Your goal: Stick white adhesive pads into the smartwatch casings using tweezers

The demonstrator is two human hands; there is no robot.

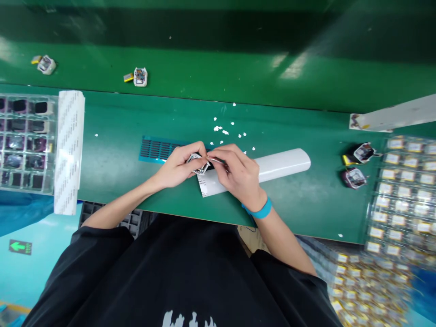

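From my remote seat I see a black short-sleeved shirt (190,272) with a white jagged print (188,319) low at the front, bare forearms coming out of the sleeves, and a bright blue wristband (259,210) snug around the right wrist.
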